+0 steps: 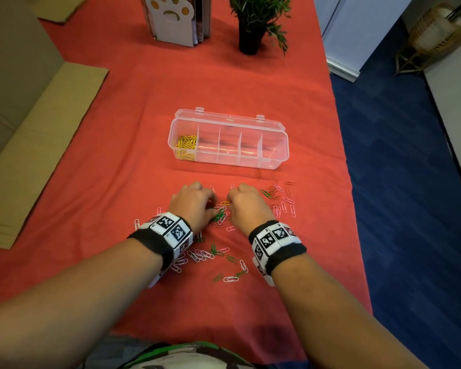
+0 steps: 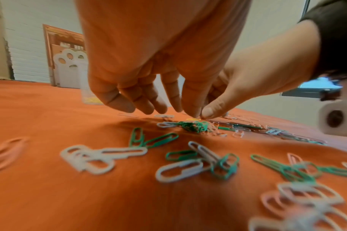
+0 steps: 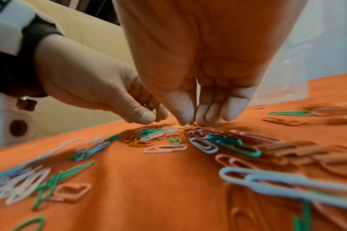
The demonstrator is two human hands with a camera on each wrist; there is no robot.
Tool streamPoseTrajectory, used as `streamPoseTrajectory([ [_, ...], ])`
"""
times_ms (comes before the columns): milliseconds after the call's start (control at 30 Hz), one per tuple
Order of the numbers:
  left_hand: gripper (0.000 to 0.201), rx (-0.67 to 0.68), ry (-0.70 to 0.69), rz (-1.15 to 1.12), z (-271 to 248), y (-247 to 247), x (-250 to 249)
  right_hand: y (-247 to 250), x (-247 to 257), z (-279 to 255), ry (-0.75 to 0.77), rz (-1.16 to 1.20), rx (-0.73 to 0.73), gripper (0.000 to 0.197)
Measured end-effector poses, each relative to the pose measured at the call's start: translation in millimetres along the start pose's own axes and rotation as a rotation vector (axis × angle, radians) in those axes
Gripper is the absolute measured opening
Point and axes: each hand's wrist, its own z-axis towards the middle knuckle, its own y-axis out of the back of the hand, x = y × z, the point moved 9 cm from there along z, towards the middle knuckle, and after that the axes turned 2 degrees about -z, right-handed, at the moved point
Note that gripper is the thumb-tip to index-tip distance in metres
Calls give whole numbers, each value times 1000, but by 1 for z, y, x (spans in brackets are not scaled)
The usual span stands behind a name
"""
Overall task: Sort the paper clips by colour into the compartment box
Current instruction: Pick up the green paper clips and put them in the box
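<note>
Right hand (image 3: 190, 100) fingertips down on a stray yellow paper clip (image 3: 182, 126), not clearly pinched yet; left hand (image 2: 148, 87) loosely curled, empty, probably steadying the pile.

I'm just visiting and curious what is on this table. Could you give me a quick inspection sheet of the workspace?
Surface: red cloth over the table, lightly creased.
Job's things: clear compartment box, lid open; yellow clips in its leftmost compartment, the others look empty. Loose paper clips, green, white, pink and reddish, scattered in front of the box; one yellow clip lies between the hands.
Clutter: potted plant, paw-print book holder, cardboard at the left.
Hands: left hand and right hand both reach down into the pile, fingertips at the clips; grip unclear.
Cables: nothing seen.
Surroundings: blue floor, wicker stand.
</note>
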Motion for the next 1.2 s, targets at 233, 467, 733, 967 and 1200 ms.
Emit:
streamPoseTrajectory([
  [233, 50, 49, 45, 12, -16, -6, 22, 4, 27, 4, 82, -218, 16, 31],
  [467, 50, 50, 44, 18, -16, -1, 35, 0, 28, 13, 14, -191, 79, 29],
  [733, 46, 86, 38, 38, -22, 5, 53, -8, 33, 12, -14, -199, 84, 28],
  [967, 25, 90, -16, -97, -30, 7, 64, 54, 53, 50, -13, 283, -121, 13],
  [1200, 25, 21, -34, -158, -37, 15, 71, 85, 75, 100, -32, 297, -214, 32],
])
